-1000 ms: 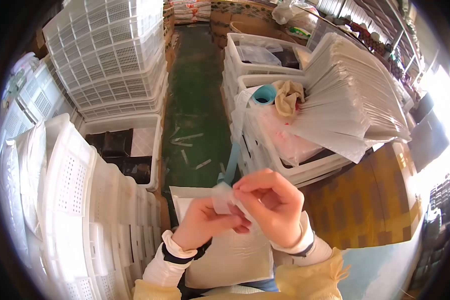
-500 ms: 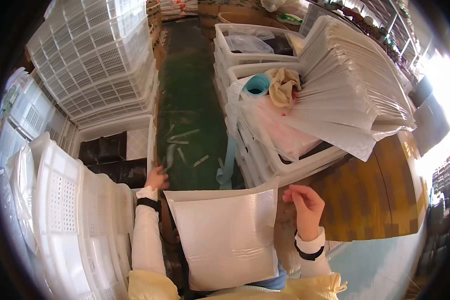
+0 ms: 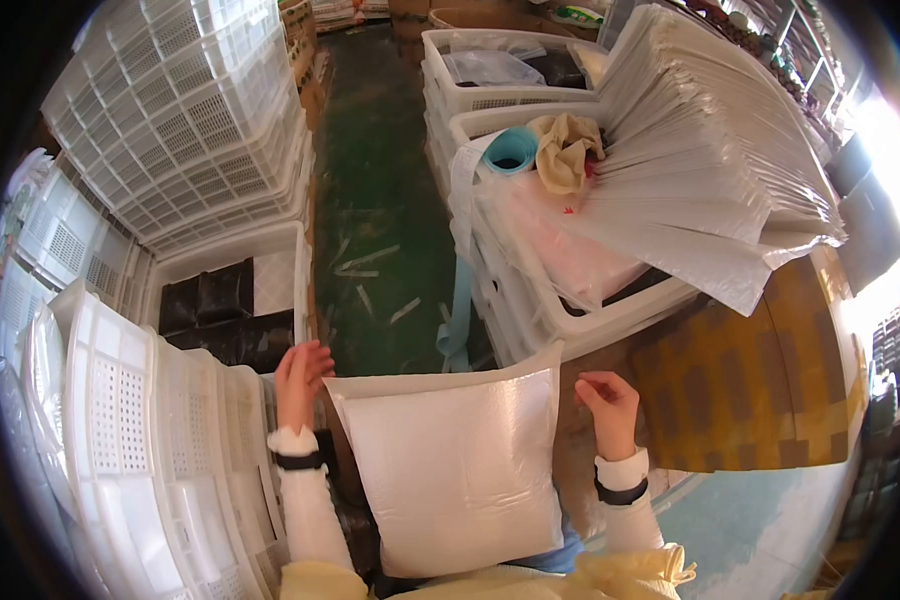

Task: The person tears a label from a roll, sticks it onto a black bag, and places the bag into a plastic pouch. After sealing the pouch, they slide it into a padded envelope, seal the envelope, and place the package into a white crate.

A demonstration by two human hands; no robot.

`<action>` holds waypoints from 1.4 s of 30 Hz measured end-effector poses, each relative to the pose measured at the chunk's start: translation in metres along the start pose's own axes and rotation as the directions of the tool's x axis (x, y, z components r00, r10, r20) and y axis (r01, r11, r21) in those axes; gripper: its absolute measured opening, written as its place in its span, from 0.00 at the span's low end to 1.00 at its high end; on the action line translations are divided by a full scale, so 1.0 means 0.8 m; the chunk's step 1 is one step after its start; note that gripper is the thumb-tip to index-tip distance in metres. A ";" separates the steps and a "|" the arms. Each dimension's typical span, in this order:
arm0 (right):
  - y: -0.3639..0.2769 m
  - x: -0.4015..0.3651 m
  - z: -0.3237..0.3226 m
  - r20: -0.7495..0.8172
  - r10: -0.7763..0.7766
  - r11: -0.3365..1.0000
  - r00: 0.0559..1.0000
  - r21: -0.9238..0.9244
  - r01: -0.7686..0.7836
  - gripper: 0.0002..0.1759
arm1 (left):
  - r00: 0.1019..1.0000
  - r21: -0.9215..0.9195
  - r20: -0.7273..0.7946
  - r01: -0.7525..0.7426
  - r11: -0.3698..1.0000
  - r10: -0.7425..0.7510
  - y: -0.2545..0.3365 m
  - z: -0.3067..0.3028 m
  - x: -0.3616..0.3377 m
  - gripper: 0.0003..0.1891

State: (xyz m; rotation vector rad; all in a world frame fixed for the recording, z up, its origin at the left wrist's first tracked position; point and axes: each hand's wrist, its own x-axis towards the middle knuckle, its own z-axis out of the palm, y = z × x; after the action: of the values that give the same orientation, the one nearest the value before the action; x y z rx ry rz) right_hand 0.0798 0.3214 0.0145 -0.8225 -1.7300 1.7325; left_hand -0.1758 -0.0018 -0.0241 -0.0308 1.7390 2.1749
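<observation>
A plump white mailing bag (image 3: 455, 465) stands propped against my lap, its flat top edge pointing away from me. At its upper left corner is my left hand (image 3: 302, 385), fingers up and a little apart, with nothing seen in it. My right hand (image 3: 610, 408) hovers just off the bag's upper right side. Its thumb and fingertips are pinched together; whatever they may hold is too small to make out.
Stacked white crates (image 3: 185, 125) and a crate with black packages (image 3: 230, 300) stand left. At right, a fan of white mailers (image 3: 670, 170), a blue tape roll (image 3: 511, 150) and a beige cloth (image 3: 567, 150) lie on crates. Pale strips (image 3: 365, 272) litter the green floor (image 3: 370, 160).
My left hand has drawn back from beyond the bag's corner, and its fingers now point up. My right hand keeps its pinch near the bag. The view has shifted slightly.
</observation>
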 end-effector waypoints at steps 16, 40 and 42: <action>0.001 0.001 -0.008 0.451 0.379 0.823 0.808 0.235 -0.517 0.30 | 0.931 0.075 0.195 0.299 0.951 -0.308 0.002 0.058 -0.124 0.24; -0.090 0.058 0.100 0.803 -0.243 0.421 0.544 -0.417 0.805 0.05 | 0.820 0.704 0.540 -0.563 0.434 0.187 0.062 0.102 -0.193 0.35; -0.094 0.061 0.104 0.828 -0.207 0.472 0.521 -0.382 0.795 0.06 | 0.702 0.657 0.712 -0.679 0.329 0.029 0.065 0.132 -0.201 0.34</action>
State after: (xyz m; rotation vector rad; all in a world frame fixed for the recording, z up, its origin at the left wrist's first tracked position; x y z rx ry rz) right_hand -0.0177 0.3042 0.0867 0.2946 -2.8919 0.8034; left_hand -0.0185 0.0470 0.0882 1.3385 2.3565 0.8618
